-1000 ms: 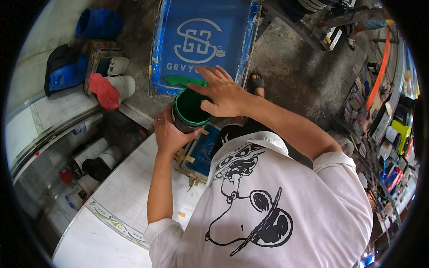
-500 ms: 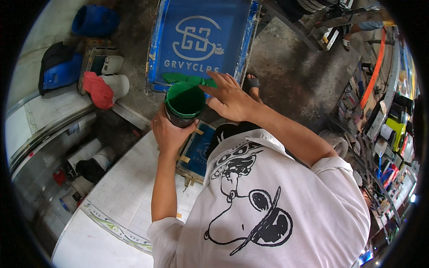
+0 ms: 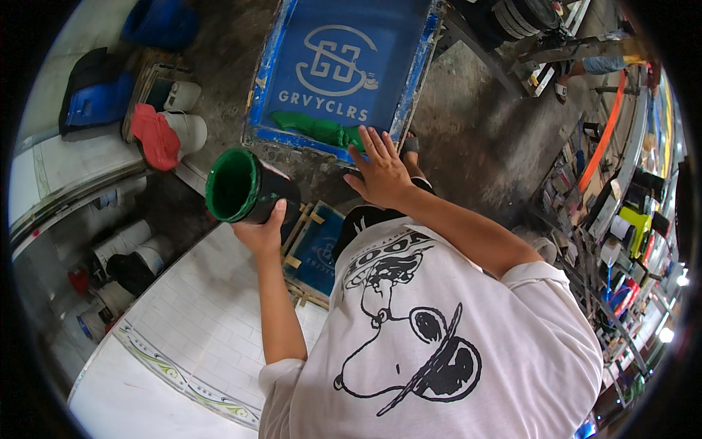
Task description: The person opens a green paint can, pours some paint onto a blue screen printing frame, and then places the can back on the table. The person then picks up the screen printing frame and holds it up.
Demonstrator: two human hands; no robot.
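Fingers spread, our right hand [image 3: 382, 174] at five o'clock of blue rectangular framed screen [image 3: 391, 55]; our left hand [image 3: 257, 235], thumb visible, others hidden, holds black green-rimmed cylindrical can [image 3: 268, 190], nine o'clock from right.

Loads of colour here. The tub [image 3: 270, 189] is black outside, bright green inside, with green smeared round the rim. Big screen [image 3: 322, 58] is royal blue with a pale grey line logo and lettering, and its blue frame [image 3: 265, 80] has scuffed, pale worn bits. The ink [image 3: 311, 126] is a solid green streak. Small screen [image 3: 322, 241] is a darker blue with tan tape tabs. Shirt [image 3: 439, 322]: white, black cartoon dog outline. Tiled surface [image 3: 212, 300] is white with faint grey brick lines plus a green-and-grey scroll border [image 3: 164, 366]. Also a coral-red cloth [image 3: 155, 137] and a bright orange strip [image 3: 603, 139].
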